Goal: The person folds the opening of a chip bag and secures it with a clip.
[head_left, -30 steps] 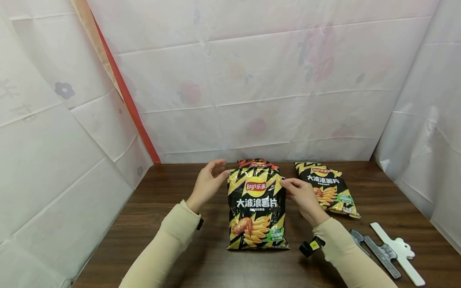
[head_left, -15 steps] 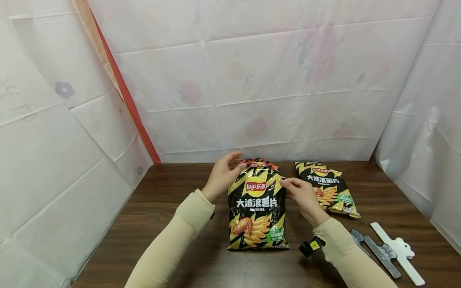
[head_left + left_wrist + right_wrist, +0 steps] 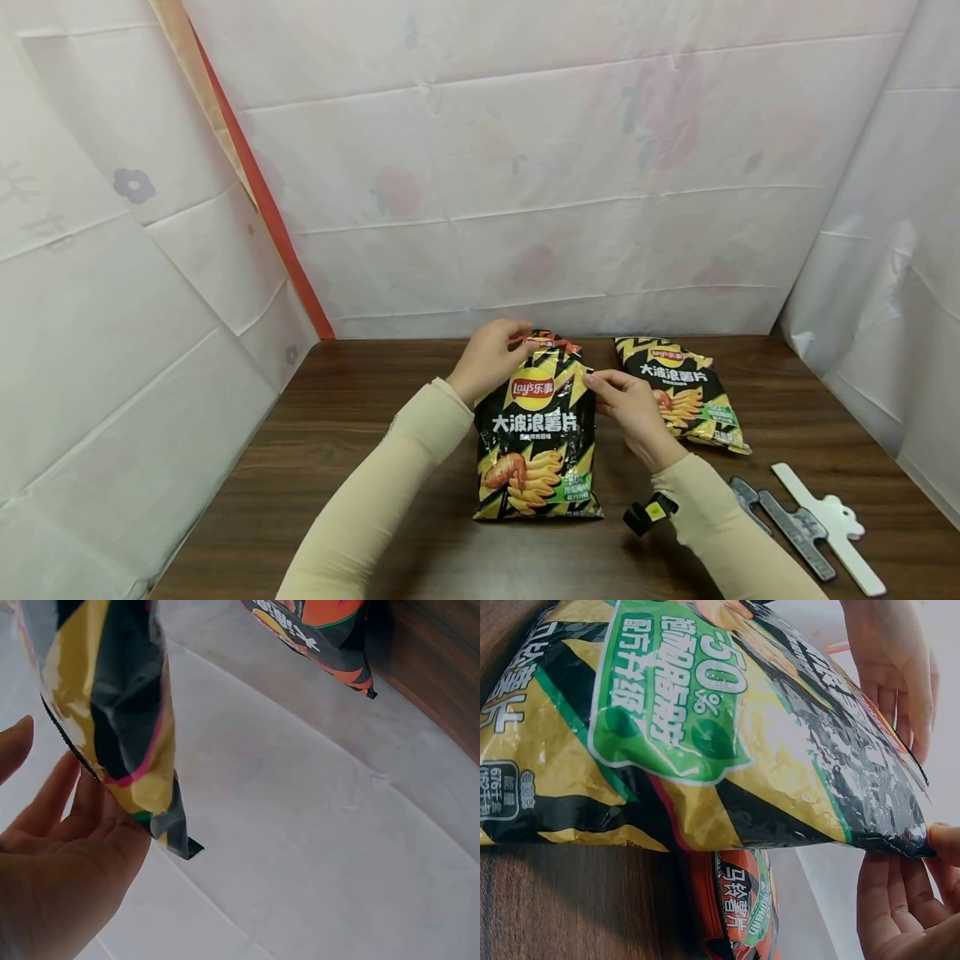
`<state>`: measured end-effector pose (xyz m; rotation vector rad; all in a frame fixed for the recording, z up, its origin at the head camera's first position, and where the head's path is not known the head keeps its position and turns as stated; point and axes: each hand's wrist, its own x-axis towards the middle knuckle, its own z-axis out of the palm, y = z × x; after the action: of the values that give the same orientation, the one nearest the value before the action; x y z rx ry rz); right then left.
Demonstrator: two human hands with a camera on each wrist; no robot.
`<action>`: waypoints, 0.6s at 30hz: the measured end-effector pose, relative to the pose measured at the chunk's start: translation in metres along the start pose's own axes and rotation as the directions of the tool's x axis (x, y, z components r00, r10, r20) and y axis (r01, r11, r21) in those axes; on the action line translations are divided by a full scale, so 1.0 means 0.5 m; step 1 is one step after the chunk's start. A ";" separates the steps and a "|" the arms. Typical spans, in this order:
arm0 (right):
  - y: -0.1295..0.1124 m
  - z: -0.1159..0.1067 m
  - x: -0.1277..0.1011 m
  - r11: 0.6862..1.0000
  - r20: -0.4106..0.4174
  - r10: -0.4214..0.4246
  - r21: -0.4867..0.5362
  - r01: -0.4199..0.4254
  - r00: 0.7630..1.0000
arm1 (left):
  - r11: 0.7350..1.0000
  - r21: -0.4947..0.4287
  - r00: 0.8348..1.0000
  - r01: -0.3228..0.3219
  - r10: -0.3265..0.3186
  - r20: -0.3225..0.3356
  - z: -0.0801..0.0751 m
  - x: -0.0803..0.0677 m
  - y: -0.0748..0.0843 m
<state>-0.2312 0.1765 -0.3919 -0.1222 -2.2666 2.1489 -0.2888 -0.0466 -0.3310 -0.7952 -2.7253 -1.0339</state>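
Note:
A black-and-yellow bag of potato chips [image 3: 536,446] stands upright above the middle of the table. My right hand [image 3: 628,408] pinches its upper right corner between thumb and fingers, seen closely in the right wrist view [image 3: 907,907]. At the top edge is my left hand [image 3: 491,358]. In the left wrist view its fingers [image 3: 90,799] lie behind the bag's edge, while the thumb [image 3: 13,748] stands apart in front. A red-and-black chip bag [image 3: 573,347] sits behind, mostly hidden in the head view.
Another black-and-yellow chip bag [image 3: 678,392] lies at the back right. Nearer on the right are a white sealing clip [image 3: 828,527], a grey clip [image 3: 797,533] and a second grey one partly hidden by my sleeve. White printed sheets [image 3: 525,192] hang around the table.
My left hand has moved right and slightly up, from the bag's upper left corner along to its top edge. The right hand and the bag have stayed in place.

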 end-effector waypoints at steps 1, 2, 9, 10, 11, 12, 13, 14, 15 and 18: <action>0.000 0.000 0.000 1.000 0.003 -0.002 -0.001 0.002 1.000 | 1.000 0.016 1.000 0.000 0.000 0.010 0.001 0.002 0.003; 0.001 0.000 0.000 1.000 0.005 -0.003 0.000 0.003 1.000 | 1.000 0.028 1.000 -0.002 0.001 0.017 0.002 0.005 0.005; 0.004 0.001 0.001 1.000 0.003 -0.012 0.017 0.012 1.000 | 0.998 0.059 0.996 -0.001 -0.004 0.088 0.003 0.019 0.017; 0.004 0.001 0.001 1.000 0.000 -0.012 0.016 0.012 1.000 | 0.998 0.055 0.995 0.001 -0.006 0.098 0.003 0.021 0.017; 0.003 0.001 0.001 1.000 -0.001 -0.012 0.014 0.012 1.000 | 0.999 0.055 0.994 0.001 -0.007 0.108 0.003 0.022 0.016; 0.003 0.001 0.000 1.000 -0.002 -0.011 0.012 0.011 1.000 | 0.998 0.056 0.993 0.004 -0.010 0.116 0.003 0.023 0.016; 0.003 0.001 0.000 1.000 -0.003 -0.012 0.010 0.012 1.000 | 0.998 0.058 0.992 0.005 -0.012 0.124 0.003 0.024 0.016; 0.003 0.001 0.000 1.000 -0.005 -0.011 0.007 0.012 1.000 | 0.998 0.055 0.991 0.010 -0.017 0.131 0.003 0.024 0.015; 0.003 0.002 0.000 1.000 -0.005 -0.012 0.004 0.012 1.000 | 0.999 0.050 0.991 0.012 -0.019 0.135 0.003 0.025 0.014; 0.004 0.001 0.000 1.000 -0.004 -0.014 0.003 0.014 1.000 | 0.999 0.041 0.989 0.028 -0.033 0.141 0.004 0.024 0.012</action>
<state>-0.2311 0.1759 -0.3938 -0.1101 -2.2551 2.1427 -0.2961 -0.0364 -0.3255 -0.8545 -2.8754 -0.9612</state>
